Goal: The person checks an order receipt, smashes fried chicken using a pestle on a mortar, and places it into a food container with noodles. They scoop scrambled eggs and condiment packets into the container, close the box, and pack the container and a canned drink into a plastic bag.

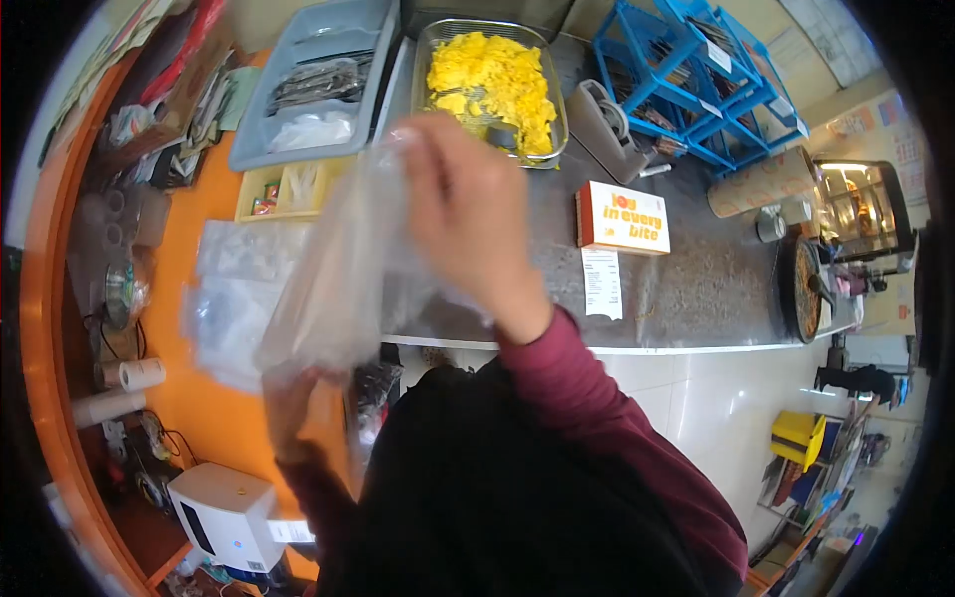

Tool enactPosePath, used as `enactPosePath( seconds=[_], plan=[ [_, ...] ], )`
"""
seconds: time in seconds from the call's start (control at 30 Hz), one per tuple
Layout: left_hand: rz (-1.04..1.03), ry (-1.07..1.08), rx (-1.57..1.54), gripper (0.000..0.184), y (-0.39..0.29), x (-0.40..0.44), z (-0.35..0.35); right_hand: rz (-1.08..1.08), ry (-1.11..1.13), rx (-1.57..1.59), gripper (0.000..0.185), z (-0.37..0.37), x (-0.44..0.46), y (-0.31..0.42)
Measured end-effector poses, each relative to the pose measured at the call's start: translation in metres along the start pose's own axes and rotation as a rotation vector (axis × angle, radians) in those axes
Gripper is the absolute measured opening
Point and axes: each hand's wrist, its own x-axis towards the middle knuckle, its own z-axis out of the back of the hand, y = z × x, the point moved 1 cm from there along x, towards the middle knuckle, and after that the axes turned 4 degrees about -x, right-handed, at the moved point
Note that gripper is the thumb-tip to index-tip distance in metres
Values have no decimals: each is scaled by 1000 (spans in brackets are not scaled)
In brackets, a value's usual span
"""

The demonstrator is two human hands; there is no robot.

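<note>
A clear plastic bag (333, 269) is stretched between my two hands over the counter's left part, blurred by motion. My right hand (477, 214) is closed on its upper end, in front of the glass tray of yellow food (489, 90). Lower down, my left hand (293, 403) is at the bag's other end, its fingers partly covered by the plastic and seeming to grip it. More flat clear bags (234, 318) lie on the orange surface beside the held one. Right of my right hand, a white and orange box (624, 218) sits on the dark counter with a printed receipt (602, 284) at its front.
A grey-blue bin (249, 139) and a small yellow divided box (261, 196) stand at the back left. Blue racks (657, 75), a grey holder (607, 129) and a patterned roll (761, 184) are at the back right. A white device (224, 517) sits at lower left.
</note>
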Motion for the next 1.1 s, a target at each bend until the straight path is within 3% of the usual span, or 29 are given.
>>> enactPosePath(
  seconds=[0.07,0.13,0.17,0.23,0.33,0.4,0.47,0.5,0.57,0.6,0.67,0.77,0.87,0.9,1.0,1.03,1.07,1.1],
  plan=[
    [147,-5,-289,43,23,-20,9,-238,234,-172,14,30,-18,-56],
    [102,59,-815,52,2,-18,4,-507,329,23,21,44,-60,-106],
    [154,-379,-985,89,-8,-11,-34,-617,313,95,22,46,-80,-116],
    [47,-93,-1449,87,-37,19,-78,-751,261,139,24,47,-122,-134],
    [154,127,-1695,73,-83,25,-123,-757,136,47,26,43,-163,-169],
    [356,70,-1474,64,-88,20,-137,-690,58,-8,28,51,-176,-188],
    [562,-90,-995,59,-68,5,-137,-815,245,100,27,69,-169,-192],
    [597,-75,-990,56,-67,3,-137,-872,340,156,27,77,-163,-192],
    [670,-45,-976,50,-66,-2,-137,-513,106,-204,29,87,-158,-183],
    [656,-131,-935,47,-69,-4,-141,-328,-14,-377,32,91,-157,-175],
    [631,-301,-850,42,-79,-11,-159,-299,90,-282,39,112,-144,-128],
    [569,-329,-1134,35,-74,-13,-207,-252,385,44,42,114,-164,-73],
    [491,-45,-1215,35,-153,10,-244,-557,520,304,32,105,-170,-54],
    [558,-220,-1181,37,-108,-2,-243,-574,541,348,28,107,-168,-58],
    [568,-50,-1369,37,-129,-2,-232,-569,511,348,17,113,-164,-86],
    [481,-239,-1223,32,-144,-4,-234,-525,448,258,14,114,-169,-101],
    [380,-270,-632,28,-144,-4,-225,-478,387,169,12,116,-171,-114],
    [331,-283,-239,24,-131,-6,-203,-493,298,87,10,125,-170,-126]
  ],
)
